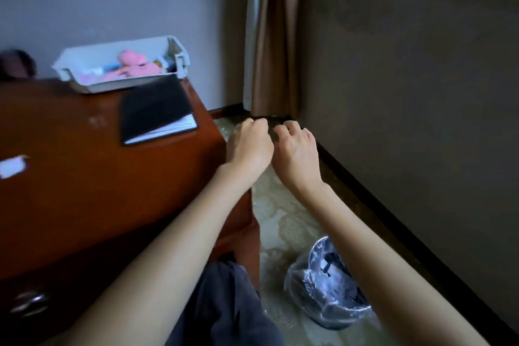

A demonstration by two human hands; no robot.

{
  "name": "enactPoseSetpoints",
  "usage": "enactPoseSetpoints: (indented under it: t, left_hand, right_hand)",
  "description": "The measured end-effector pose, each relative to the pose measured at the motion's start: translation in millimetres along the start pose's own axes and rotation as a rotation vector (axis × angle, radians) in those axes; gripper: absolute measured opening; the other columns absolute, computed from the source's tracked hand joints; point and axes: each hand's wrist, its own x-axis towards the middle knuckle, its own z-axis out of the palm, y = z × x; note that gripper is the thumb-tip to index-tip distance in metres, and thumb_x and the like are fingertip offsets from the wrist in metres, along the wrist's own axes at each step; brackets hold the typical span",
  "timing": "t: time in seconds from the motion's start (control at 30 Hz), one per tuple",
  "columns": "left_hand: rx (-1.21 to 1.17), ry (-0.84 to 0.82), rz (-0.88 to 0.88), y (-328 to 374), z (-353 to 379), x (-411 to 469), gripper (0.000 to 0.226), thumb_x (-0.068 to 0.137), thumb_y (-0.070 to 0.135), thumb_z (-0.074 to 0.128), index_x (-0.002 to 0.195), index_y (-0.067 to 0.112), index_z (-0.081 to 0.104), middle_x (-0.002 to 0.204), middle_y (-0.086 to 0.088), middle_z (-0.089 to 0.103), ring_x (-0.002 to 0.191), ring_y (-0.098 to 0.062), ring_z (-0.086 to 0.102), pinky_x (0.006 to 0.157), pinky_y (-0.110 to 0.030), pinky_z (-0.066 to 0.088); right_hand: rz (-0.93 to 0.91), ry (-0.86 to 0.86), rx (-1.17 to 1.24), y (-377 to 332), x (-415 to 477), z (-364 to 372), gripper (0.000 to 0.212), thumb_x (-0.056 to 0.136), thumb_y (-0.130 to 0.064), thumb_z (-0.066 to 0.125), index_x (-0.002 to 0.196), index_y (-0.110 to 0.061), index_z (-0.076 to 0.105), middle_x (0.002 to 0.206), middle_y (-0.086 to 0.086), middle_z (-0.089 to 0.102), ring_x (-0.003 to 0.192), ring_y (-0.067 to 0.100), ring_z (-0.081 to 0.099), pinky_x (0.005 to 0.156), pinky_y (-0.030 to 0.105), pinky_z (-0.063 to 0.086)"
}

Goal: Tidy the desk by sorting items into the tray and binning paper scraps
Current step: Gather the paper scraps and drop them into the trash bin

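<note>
My left hand [250, 143] and my right hand [295, 149] hover side by side past the desk's right corner, above the floor. Both have fingers curled downward, and nothing shows in either. A white tray [84, 63] sits at the back of the brown desk [70, 177], holding a pink soft item [137, 64] and several small things. A black folder [157, 109] lies in front of the tray. A white paper scrap [12, 166] rests at the desk's left edge. A bin lined with clear plastic [328, 286] stands on the floor below my right forearm, with scraps inside.
A brown curtain [272, 36] hangs in the corner behind my hands. A dark wall [407, 93] runs along the right. Patterned carpet [280, 219] covers the floor between the desk and that wall. Drawer handles [28, 303] show at the lower left.
</note>
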Motion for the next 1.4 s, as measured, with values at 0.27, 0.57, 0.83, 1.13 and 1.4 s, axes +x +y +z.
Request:
enactPoseSetpoints:
  t: [0.27, 0.57, 0.83, 1.13, 1.4]
  left_hand:
    - [0.043, 0.153, -0.320, -113, -88, -42, 0.038, 0.093, 0.004, 0.032, 0.122, 0.009, 0.056, 0.130, -0.017, 0.052, 0.122, -0.037, 0.046, 0.099, -0.041, 0.039]
    - [0.118, 0.303, -0.656, -255, -149, -101, 0.039, 0.094, 0.003, 0.033, 0.127, 0.008, 0.053, 0.131, -0.017, 0.054, 0.121, -0.036, 0.049, 0.100, -0.042, 0.041]
    - [0.223, 0.402, -0.826, -343, -198, -145, 0.041, 0.097, 0.008, 0.037, 0.138, 0.010, 0.043, 0.139, -0.015, 0.046, 0.130, -0.033, 0.039, 0.107, -0.045, 0.034]
    - [0.396, 0.488, -1.087, -444, -254, -218, 0.049, 0.096, 0.018, 0.042, 0.144, 0.017, 0.030, 0.155, -0.015, 0.019, 0.145, -0.034, 0.004, 0.115, -0.057, 0.012]
    - [0.294, 0.207, -1.215, -530, -269, -256, 0.066, 0.093, 0.059, 0.026, 0.148, 0.035, 0.002, 0.157, -0.011, -0.016, 0.141, -0.040, -0.022, 0.115, -0.059, -0.008]
  right_hand:
    - [-0.154, -0.065, 0.157, -130, 6, -4, 0.017, 0.064, 0.000, 0.049, 0.076, 0.001, 0.062, 0.077, 0.019, 0.062, 0.060, 0.040, 0.058, 0.056, 0.036, 0.046]
    - [-0.407, -0.618, 0.330, -288, 3, 34, 0.040, 0.096, -0.018, 0.042, 0.134, -0.006, 0.041, 0.144, 0.018, 0.037, 0.129, 0.037, 0.040, 0.105, 0.044, 0.037]
    - [-0.523, -0.876, 0.300, -396, -4, 76, 0.048, 0.101, -0.033, 0.028, 0.144, -0.014, 0.027, 0.157, 0.011, 0.015, 0.147, 0.026, 0.009, 0.118, 0.046, 0.006]
    - [-0.675, -0.874, 0.539, -519, -47, 76, 0.043, 0.099, -0.034, 0.031, 0.134, -0.011, 0.043, 0.145, 0.010, 0.038, 0.139, 0.027, 0.029, 0.118, 0.049, 0.014]
    - [-0.730, -0.832, 0.487, -585, -69, 78, 0.077, 0.090, -0.058, 0.036, 0.149, -0.023, 0.002, 0.159, 0.011, 0.000, 0.147, 0.030, 0.001, 0.118, 0.050, 0.007]
